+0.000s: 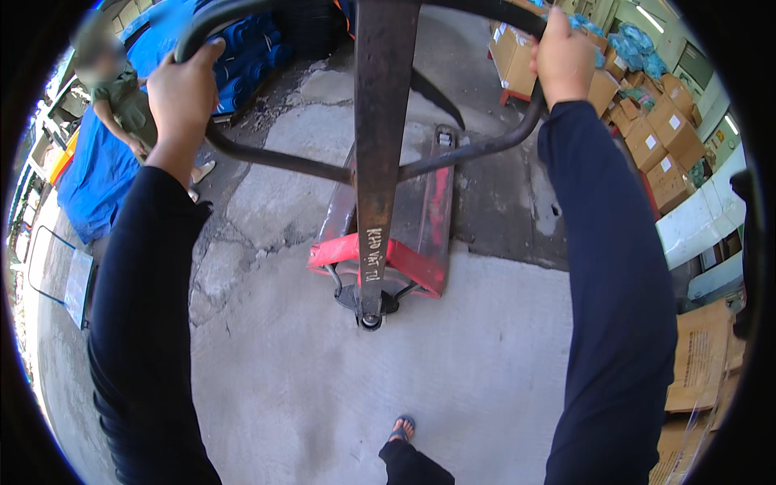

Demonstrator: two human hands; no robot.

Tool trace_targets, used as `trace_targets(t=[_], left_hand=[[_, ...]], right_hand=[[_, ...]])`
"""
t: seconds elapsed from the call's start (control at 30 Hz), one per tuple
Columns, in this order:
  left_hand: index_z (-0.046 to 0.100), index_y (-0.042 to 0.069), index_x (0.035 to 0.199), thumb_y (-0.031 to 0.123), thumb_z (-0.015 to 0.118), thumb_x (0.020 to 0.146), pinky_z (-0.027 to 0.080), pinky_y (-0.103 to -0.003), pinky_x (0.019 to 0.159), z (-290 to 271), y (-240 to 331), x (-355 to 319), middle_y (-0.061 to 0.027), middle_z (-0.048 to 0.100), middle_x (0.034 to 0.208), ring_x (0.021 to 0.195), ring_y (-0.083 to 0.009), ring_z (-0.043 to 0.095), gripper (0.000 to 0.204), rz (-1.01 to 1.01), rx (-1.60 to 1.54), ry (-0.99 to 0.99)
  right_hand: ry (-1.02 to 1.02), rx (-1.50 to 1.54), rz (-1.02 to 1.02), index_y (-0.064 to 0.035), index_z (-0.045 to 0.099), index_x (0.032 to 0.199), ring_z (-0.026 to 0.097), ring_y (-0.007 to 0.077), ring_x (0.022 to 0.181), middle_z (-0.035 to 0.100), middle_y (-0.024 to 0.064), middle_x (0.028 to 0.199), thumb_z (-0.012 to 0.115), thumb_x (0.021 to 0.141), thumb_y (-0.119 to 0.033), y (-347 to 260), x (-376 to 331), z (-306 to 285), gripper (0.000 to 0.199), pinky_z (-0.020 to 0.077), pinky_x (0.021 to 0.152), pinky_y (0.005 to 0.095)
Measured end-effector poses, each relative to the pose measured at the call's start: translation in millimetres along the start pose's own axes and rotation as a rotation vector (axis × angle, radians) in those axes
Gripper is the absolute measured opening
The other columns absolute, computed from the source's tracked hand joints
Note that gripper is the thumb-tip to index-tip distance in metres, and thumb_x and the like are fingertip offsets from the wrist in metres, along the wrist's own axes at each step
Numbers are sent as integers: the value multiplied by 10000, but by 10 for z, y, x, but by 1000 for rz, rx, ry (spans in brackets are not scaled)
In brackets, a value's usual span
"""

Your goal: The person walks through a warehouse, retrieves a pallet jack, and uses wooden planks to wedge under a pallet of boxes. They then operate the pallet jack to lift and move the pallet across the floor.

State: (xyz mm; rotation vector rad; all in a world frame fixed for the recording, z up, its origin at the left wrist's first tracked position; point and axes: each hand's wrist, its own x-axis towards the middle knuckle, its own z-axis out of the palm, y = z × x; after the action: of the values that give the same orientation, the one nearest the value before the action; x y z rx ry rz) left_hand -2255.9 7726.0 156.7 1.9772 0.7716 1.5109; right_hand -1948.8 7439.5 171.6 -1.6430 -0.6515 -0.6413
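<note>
Both of my arms reach forward in dark sleeves to the looped handle (283,162) of a pallet jack. My left hand (182,93) is wrapped round the loop's left side, and my right hand (563,61) grips its right side. From the loop a worn dark metal shaft (380,121) with white lettering runs down to the pivot. The jack's red body (412,263) and its scuffed red forks (436,206) lie low on the ground, pointing away from me. Part of the forks is hidden behind the shaft. No load shows on the visible part of the forks.
Another person (121,105) stands at the far left beside a blue tarp (97,178) and blue rolls (242,61). A flat trolley (78,283) is at the left. Cardboard boxes (667,141) are stacked along the right, more boxes (699,356) nearer. The concrete (311,117) ahead is cracked and patched.
</note>
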Motion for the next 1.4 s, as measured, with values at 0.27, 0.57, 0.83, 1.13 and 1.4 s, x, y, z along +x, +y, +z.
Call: trace_targets(t=[0.27,0.57,0.83,1.13,1.4], left_hand=[[733,10,929,285,766,791,429,-289,505,792,-523,853,-17,604,597,497,-100,534,309,-211,-26,140],[607,3,725,148,725,785,449,-367,541,1604,-1327,1944,-142,554,558,506,-194,539,196,-134,-182,-60],[596,8,784,110,727,805,443,-298,555,2448,-2348,2778,-82,547,578,559,-110,520,167,-46,-276,-28],[658,34,835,74,695,879,350,-230,472,3642,-3549,4265,37,520,604,528,-27,458,70,-63,-228,81],[659,9,834,143,656,905,345,-273,393,4710,-5257,6625,3,508,501,401,-88,470,151,-192,-36,-4]], right_hand=[[-7,61,-68,-6,602,668,565,161,419,574,69,526,463,976,-459,577,780,1730,565,445,418,300],[-34,189,121,27,594,760,510,148,383,545,65,519,411,1019,-462,1035,1404,2720,583,410,366,305],[98,155,217,17,613,747,550,150,426,549,57,532,379,1018,-437,1608,1816,4086,578,423,392,271],[27,264,162,26,627,825,579,155,441,568,61,569,444,999,-468,2569,3005,6466,555,453,409,279],[98,58,-171,-23,568,662,576,398,537,544,187,568,539,977,-281,2595,3595,8366,408,442,519,439]])
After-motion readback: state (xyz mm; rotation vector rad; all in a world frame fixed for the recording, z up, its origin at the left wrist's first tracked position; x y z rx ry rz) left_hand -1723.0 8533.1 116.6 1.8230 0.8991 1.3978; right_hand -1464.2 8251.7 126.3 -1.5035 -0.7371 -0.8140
